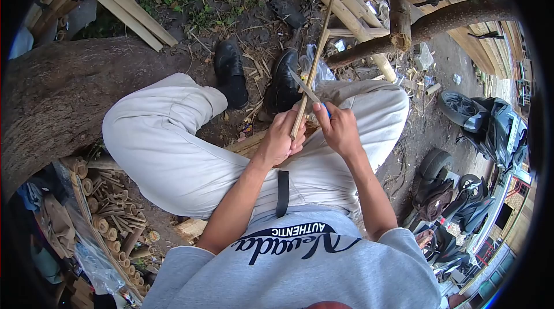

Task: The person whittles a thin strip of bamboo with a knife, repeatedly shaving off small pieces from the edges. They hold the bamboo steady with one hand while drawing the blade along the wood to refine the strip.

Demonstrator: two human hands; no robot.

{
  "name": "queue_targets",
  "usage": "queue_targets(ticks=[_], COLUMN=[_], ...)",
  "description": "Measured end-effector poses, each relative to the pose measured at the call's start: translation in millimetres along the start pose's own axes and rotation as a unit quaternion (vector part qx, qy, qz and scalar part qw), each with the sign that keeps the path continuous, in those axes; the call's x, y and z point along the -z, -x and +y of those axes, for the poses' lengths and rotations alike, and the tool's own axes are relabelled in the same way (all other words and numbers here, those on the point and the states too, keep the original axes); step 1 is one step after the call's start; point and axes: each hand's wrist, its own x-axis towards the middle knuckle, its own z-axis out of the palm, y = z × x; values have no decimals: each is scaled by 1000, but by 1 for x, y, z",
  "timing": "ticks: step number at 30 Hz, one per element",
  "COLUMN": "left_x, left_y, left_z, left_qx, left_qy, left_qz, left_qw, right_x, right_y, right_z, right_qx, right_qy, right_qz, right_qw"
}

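Observation:
A long, thin bamboo strip (315, 64) slants upward and away between my knees. My left hand (281, 139) is wrapped round its near end. In my right hand (340, 127) is a knife (307, 88) with a blue handle, which shows only in part between the fingers. The knife's blade lies across the strip just beyond my left hand, pointing up and to the left. Both hands are close together above my lap.
A thick trunk (69, 90) lies at the left. Cut bamboo pieces (118, 211) are piled at lower left. A branch (427, 29) and bamboo poles (340, 3) stand ahead. Parked motorbikes (487, 127) are at the right. Shavings and plants cover the ground near my shoes (231, 72).

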Motion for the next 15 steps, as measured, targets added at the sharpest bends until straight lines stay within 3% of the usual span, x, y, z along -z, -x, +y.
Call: queue_targets(ticks=[1,3,4,5,6,7,8,10,11,13,14,15], left_x=[2,11,20,22,24,25,22,17,17,16,19,18], left_y=[2,5,-4,-16,-10,-2,-2,-3,-3,6,4,3], left_z=[-2,-9,-17,-31,-23,-14,-10,-4,-3,-8,-12,-11], left_qx=[-3,-51,-140,-434,-256,-50,-53,-8,-11,-54,-84,-83], left_qy=[-3,-77,-203,-473,-267,-32,-30,11,8,-35,-116,-116], left_qz=[1,31,53,100,30,-43,-44,-89,-91,-36,24,23], left_qw=[1000,995,968,760,928,997,997,996,996,997,989,989], right_x=[1,6,5,4,3,3,6,10,8,-2,-2,-1], right_y=[4,26,34,40,36,30,17,-7,-5,18,32,32], right_z=[-5,-23,-29,-31,-25,-18,-12,-4,-4,-10,-18,-21], right_qx=[3,121,168,178,162,145,147,-16,-13,89,132,132], right_qy=[-2,16,-11,-4,0,2,6,-40,-40,-45,-63,-62], right_qz=[1,-44,-71,-74,-59,-45,-46,-8,-4,-35,-68,-66], right_qw=[1000,992,983,981,985,988,988,999,999,994,987,987])
